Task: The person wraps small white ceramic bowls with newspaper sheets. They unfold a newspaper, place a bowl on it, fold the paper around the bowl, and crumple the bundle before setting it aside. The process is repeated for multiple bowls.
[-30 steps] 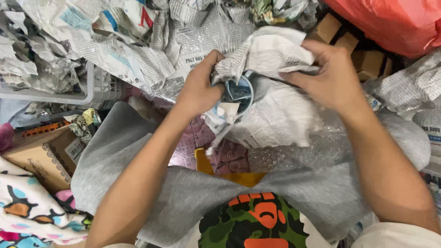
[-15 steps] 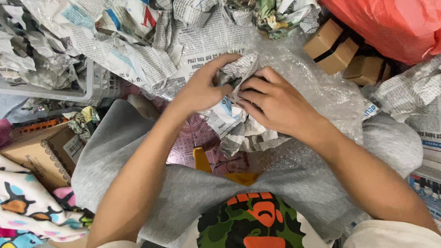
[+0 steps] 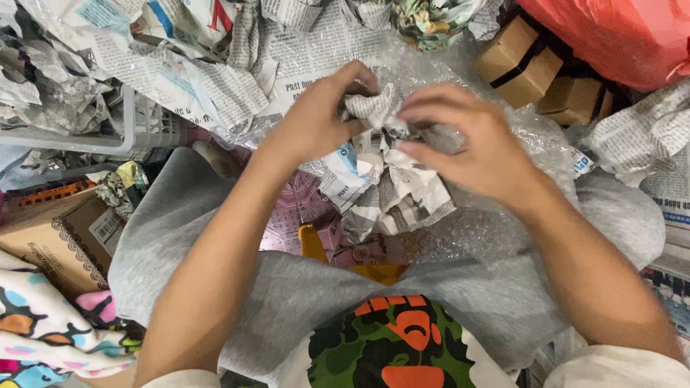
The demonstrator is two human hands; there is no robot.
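Both hands pinch a crumpled newspaper bundle (image 3: 384,172) held over the lap: the left hand (image 3: 316,118) has fingers clamped on its top twist, the right hand (image 3: 471,147) grips beside it, above a bubble wrap sheet (image 3: 496,230) and grey shorts (image 3: 172,230)

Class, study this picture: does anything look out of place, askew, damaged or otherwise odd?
Mostly the paper. The newspaper bundle pinched by the left hand and right hand is crumpled, over bubble wrap. More crumpled newspaper lies heaped behind. Two cardboard boxes sit tilted.
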